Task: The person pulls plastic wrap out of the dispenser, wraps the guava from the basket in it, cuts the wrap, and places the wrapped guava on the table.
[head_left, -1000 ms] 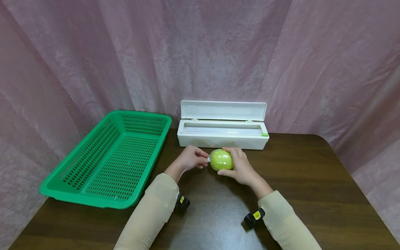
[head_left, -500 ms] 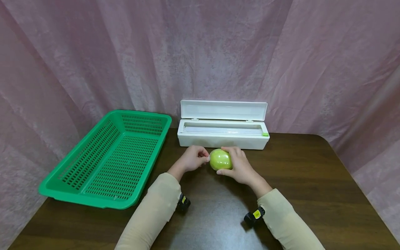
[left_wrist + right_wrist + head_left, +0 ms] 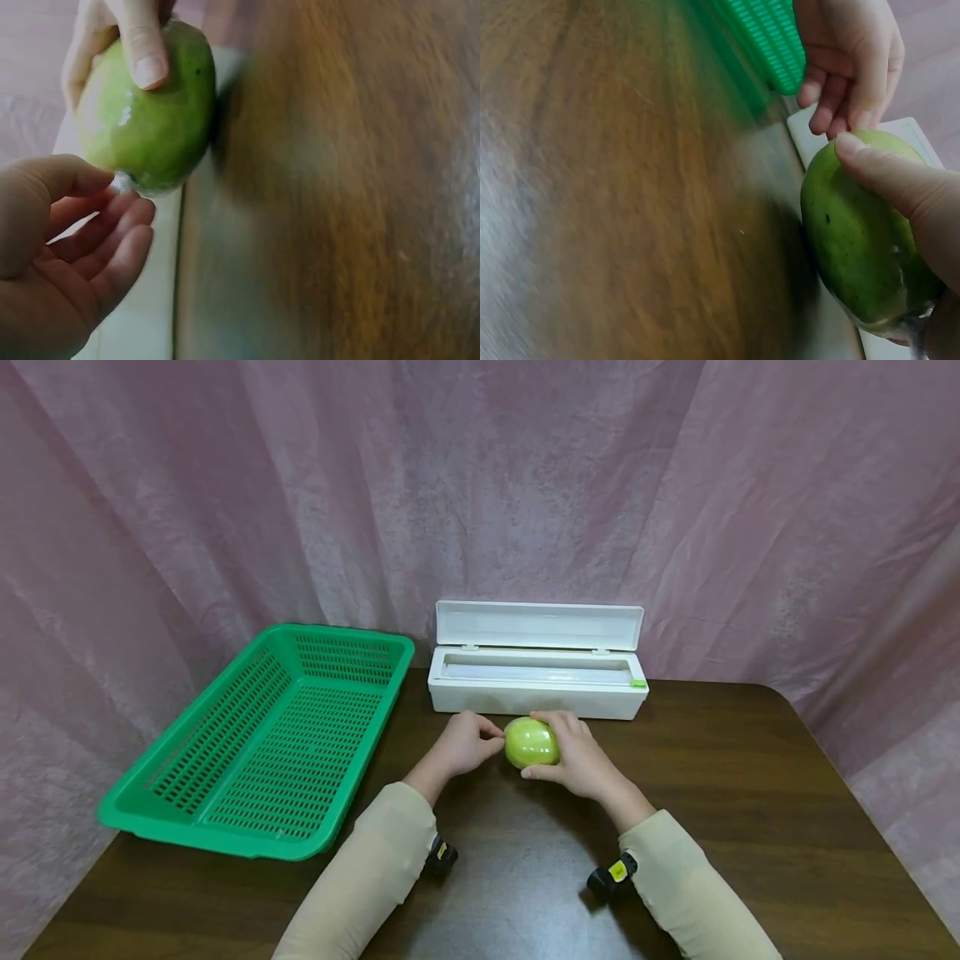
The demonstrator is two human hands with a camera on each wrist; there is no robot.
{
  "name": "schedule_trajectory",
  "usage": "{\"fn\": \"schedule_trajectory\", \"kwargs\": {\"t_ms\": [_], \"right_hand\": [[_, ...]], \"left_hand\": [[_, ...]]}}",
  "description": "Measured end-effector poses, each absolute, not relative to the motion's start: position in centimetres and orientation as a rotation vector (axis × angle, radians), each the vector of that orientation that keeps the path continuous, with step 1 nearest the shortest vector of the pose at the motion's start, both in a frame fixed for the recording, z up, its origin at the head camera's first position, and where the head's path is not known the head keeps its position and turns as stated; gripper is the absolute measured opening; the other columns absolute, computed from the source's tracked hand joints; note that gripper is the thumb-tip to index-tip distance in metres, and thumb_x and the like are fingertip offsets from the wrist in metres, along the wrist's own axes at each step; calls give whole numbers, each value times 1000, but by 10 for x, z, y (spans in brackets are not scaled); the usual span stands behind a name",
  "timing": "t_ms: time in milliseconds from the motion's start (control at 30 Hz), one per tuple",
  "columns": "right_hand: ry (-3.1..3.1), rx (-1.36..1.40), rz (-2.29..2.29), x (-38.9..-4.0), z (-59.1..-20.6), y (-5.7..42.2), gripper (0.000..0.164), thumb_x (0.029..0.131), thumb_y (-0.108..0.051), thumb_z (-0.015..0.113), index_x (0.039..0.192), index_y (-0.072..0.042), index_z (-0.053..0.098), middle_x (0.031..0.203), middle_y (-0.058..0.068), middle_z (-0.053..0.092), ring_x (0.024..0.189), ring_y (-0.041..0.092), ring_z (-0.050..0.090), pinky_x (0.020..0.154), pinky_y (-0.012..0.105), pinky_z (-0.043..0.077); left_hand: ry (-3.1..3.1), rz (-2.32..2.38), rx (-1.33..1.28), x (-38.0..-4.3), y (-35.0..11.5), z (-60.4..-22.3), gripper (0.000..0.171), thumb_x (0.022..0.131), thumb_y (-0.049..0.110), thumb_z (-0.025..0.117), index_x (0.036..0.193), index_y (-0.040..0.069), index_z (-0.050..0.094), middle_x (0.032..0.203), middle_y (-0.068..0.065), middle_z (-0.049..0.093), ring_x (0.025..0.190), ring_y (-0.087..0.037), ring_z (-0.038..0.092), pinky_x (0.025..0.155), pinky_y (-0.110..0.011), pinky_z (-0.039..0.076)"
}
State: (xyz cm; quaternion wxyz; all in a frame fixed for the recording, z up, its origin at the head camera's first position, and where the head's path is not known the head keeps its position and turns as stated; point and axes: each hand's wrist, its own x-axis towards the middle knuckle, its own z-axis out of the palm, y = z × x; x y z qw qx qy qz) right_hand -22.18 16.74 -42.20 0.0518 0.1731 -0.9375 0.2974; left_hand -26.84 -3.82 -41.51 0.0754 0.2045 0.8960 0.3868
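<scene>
A green mango [image 3: 532, 743], wrapped in shiny cling film, is held just in front of the white box. My right hand [image 3: 573, 758] grips its right side, the thumb on the near side and the fingers over the far side. At its left end, my left hand [image 3: 467, 745] pinches the gathered cling film [image 3: 122, 181] between thumb and fingers. The left wrist view shows this small twist against the mango's end. More loose film [image 3: 919, 322] bunches at the opposite end, partly hidden by my right hand.
A long white cling film box [image 3: 536, 700] stands behind the hands with its lid up and a roll inside. To the left, a green plastic basket [image 3: 300, 847] sits on the dark wooden table [image 3: 750, 827]. A pink curtain [image 3: 525, 485] hangs behind.
My left fingers have turned and closed in on the film twist, which was visible a second ago in the head view and is now hidden. The right hand and mango have barely moved.
</scene>
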Motion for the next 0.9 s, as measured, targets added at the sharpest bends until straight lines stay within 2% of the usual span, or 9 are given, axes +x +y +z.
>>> {"fn": "schedule_trajectory", "kwargs": {"t_ms": [133,300,367,467,633,767,900], "right_hand": [[-2863,548,944,-223,-420,175,87,72,-38,81,144,-17,38,136,14,44,119,34,46,94,52,43],[-2872,559,981,-223,-419,183,93,74,-42,78,149,-12,30,141,19,41,125,35,45,99,53,41],[-2866,553,1005,-222,-418,184,93,75,-43,77,148,-9,30,142,19,39,125,35,45,99,53,41],[-2856,521,1047,-219,-420,186,91,75,-45,77,146,-7,34,141,18,41,125,33,46,98,51,42],[-2851,475,1064,-211,-425,187,86,76,-45,76,143,-6,39,134,17,48,109,27,55,87,43,48],[-2831,473,1114,-203,-427,188,81,78,-40,75,142,-4,40,130,18,51,96,25,60,77,36,50],[-2824,446,1174,-199,-426,189,78,80,-37,75,142,-5,40,132,19,48,95,26,62,73,30,53]], "left_hand": [[2629,1179,620,-265,-39,-414,28,90,17,59,114,4,69,108,-9,70,83,-15,58,72,-27,50],[2570,1282,568,-264,-38,-417,40,91,16,58,127,-1,58,115,-12,66,104,-20,60,89,-36,51],[2541,1337,532,-264,-38,-419,43,91,16,58,129,-3,55,117,-13,65,108,-22,60,90,-36,51],[2469,1424,502,-264,-37,-422,46,91,16,59,132,-4,51,122,-17,63,105,-24,62,83,-33,54],[2392,1479,512,-262,-32,-428,49,91,19,59,135,0,49,128,-17,59,100,-24,64,73,-29,54],[2400,1491,529,-260,-27,-433,51,92,22,60,137,2,47,131,-16,57,105,-27,63,82,-35,54],[2391,1531,556,-258,-23,-434,52,93,21,58,138,1,44,135,-18,53,113,-30,60,92,-39,51]]}}
